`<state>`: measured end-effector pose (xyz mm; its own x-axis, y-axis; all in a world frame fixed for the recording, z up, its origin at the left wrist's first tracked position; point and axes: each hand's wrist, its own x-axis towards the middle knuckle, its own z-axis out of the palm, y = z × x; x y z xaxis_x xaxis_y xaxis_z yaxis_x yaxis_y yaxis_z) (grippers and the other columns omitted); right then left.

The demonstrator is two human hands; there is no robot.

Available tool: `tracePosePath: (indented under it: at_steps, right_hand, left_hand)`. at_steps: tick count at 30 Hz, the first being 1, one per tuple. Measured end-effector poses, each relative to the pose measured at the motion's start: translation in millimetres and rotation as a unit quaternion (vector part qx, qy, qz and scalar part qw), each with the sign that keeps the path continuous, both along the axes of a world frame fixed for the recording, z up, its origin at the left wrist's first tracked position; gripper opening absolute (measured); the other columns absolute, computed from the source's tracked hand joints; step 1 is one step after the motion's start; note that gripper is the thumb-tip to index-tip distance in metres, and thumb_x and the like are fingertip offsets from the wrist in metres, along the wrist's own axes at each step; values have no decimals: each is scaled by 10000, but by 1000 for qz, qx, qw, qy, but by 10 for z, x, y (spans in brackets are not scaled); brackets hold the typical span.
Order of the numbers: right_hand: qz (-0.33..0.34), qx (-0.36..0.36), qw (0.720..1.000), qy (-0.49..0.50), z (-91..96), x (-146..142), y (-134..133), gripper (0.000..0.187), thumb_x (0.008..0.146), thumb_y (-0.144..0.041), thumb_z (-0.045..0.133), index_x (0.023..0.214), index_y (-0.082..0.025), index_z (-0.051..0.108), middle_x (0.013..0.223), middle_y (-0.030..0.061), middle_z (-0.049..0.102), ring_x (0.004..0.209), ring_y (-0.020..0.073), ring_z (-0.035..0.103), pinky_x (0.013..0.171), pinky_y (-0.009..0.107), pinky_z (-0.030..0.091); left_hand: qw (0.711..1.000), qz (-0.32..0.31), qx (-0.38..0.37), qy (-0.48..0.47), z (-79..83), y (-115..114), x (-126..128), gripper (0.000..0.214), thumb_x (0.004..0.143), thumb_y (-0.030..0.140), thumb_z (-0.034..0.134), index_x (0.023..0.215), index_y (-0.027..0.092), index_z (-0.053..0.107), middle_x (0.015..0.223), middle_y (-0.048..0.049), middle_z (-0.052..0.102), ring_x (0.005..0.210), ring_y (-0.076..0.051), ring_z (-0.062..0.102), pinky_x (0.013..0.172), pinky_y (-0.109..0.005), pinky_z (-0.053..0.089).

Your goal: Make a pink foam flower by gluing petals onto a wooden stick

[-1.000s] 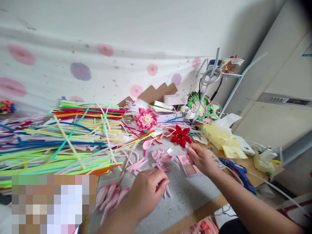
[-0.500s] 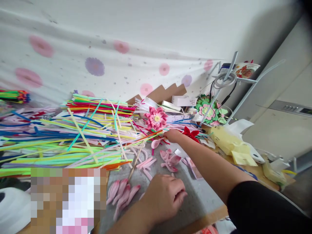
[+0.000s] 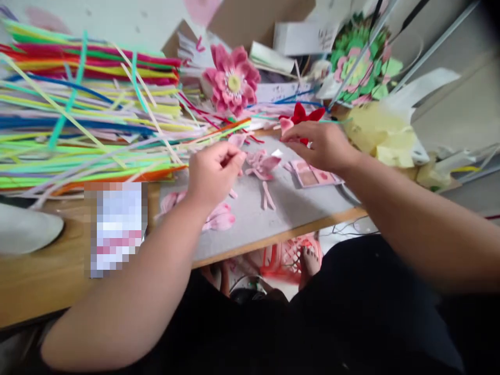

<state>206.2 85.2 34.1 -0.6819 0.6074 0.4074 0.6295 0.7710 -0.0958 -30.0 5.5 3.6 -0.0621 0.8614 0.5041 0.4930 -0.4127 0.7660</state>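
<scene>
My left hand hovers over the grey mat, fingers curled in a pinch; what they hold is too small to make out. My right hand is raised beside the red pipe-cleaner flower and pinches a small pink petal. Between the hands lies a cluster of pink petals. More pink petals lie near the mat's front, partly hidden by my left wrist. A pink palette-like case rests under my right wrist.
A big pile of coloured pipe cleaners covers the left of the table. A finished pink flower, white boxes and a green paper flower stand at the back. Yellow paper lies right. A red basket sits under the table.
The view has tilted down and closer. My right hand drew back from the pipe cleaner pile with a pink petal. My left hand rose from the mat toward the petal cluster.
</scene>
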Motion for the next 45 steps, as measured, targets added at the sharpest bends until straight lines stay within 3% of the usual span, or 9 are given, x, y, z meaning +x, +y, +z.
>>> tracePosePath:
  at_steps: [4, 10, 15, 24, 30, 34, 38, 41, 45]
  right_hand:
    - [5, 46, 999, 14, -71, 217, -236, 183, 864, -259, 544, 965, -156, 655, 894, 56, 686, 816, 166, 619, 756, 308, 473]
    - [-34, 3, 997, 71, -147, 311, -325, 213, 873, -315, 539, 961, -157, 652, 927, 74, 670, 840, 173, 612, 786, 310, 469]
    - [-16, 14, 995, 98, -136, 286, -396, 183, 826, -243, 548, 940, -152, 659, 877, 43, 682, 774, 180, 643, 690, 304, 501]
    - [76, -30, 988, 128, -250, 249, -676, 186, 846, -177, 517, 1000, -191, 621, 1044, 106, 674, 991, 222, 624, 859, 392, 507]
    - [116, -45, 979, 161, -224, 113, -776, 178, 828, -147, 545, 991, -177, 610, 1078, 131, 655, 1012, 221, 609, 860, 405, 508]
    - [151, -46, 970, 187, -131, -39, -872, 197, 819, -148, 554, 1001, -211, 594, 1123, 117, 635, 1050, 217, 591, 886, 414, 499]
    - [185, -64, 962, 190, -116, -220, -974, 204, 809, -136, 558, 1000, -199, 591, 1131, 126, 624, 1057, 216, 580, 900, 402, 490]
    - [199, -68, 961, 178, -146, -340, -1030, 213, 799, -114, 552, 994, -185, 597, 1105, 131, 625, 1048, 221, 569, 896, 400, 484]
    - [215, -82, 955, 186, -152, -440, -1061, 228, 793, -112, 555, 1006, -181, 596, 1105, 126, 622, 1030, 216, 568, 896, 396, 478]
  left_hand:
    - [1000, 10, 14, -4, -52, 37, 14, 111, 786, 202, 577, 681, 168, 592, 527, 68, 572, 465, -55, 522, 502, -193, 405]
    - [1000, 16, 8, 16, -61, 52, 11, 192, 818, 279, 524, 718, 129, 589, 529, 96, 561, 462, -12, 503, 496, -151, 361]
    - [999, 9, 38, -8, -59, 49, 3, 139, 773, 182, 567, 636, 171, 587, 487, 64, 558, 415, -55, 472, 435, -187, 360]
    - [997, -35, -62, -14, -23, -1, -36, 135, 786, 282, 548, 718, 182, 607, 557, 23, 584, 507, -119, 528, 505, -229, 406]
    - [990, -84, -109, -24, -21, -13, -26, 173, 795, 318, 547, 840, 174, 633, 628, 1, 631, 560, -140, 574, 493, -232, 431]
    - [976, -148, -157, -39, 68, -71, 29, 235, 789, 333, 572, 951, 184, 653, 776, -42, 700, 682, -172, 637, 538, -251, 475]
    - [946, -197, -221, -130, 147, -145, 81, 298, 783, 351, 600, 1034, 202, 662, 838, -47, 706, 753, -180, 632, 561, -248, 465]
    - [931, -199, -219, -214, 118, -135, 83, 264, 774, 333, 623, 985, 181, 669, 799, -29, 688, 731, -157, 612, 635, -256, 467]
    - [923, -198, -210, -254, 48, -81, 54, 222, 751, 268, 643, 945, 161, 648, 768, -19, 661, 672, -131, 579, 658, -256, 458]
